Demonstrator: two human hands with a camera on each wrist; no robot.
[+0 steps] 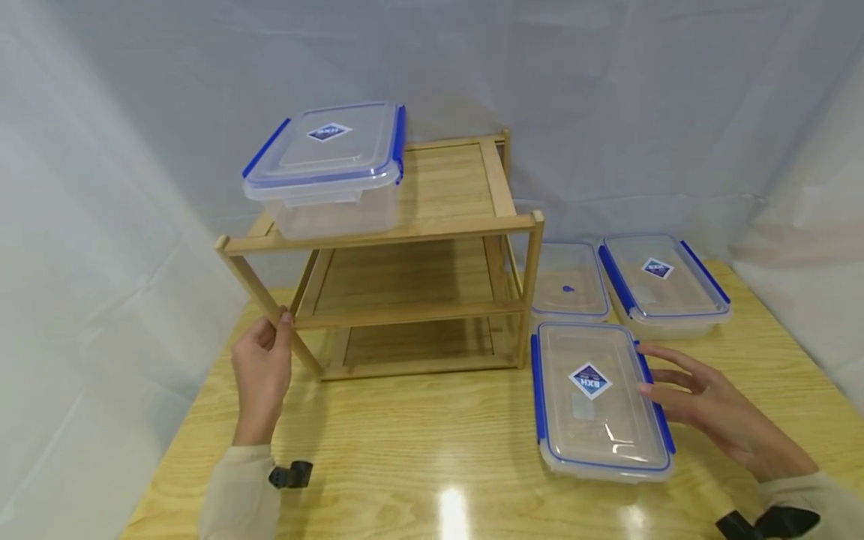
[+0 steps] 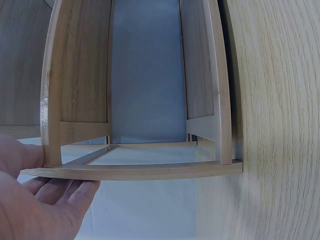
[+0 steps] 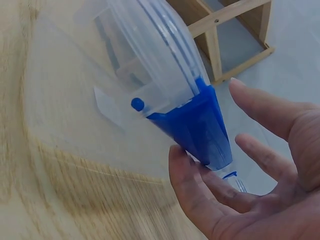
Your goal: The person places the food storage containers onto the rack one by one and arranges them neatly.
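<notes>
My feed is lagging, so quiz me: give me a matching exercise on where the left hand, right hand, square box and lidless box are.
Things:
1. left hand
2. right hand
3. square box
4. lidless box

Places:
A. on the rack's top shelf
B. at the near box's right clip
C. on the rack's front left leg
D. on the table just right of the rack

Pairs: 1-C, 2-B, 3-A, 4-D

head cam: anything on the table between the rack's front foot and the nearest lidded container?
Nothing: between the wooden rack and the nearest container, the head view shows only bare table.
</notes>
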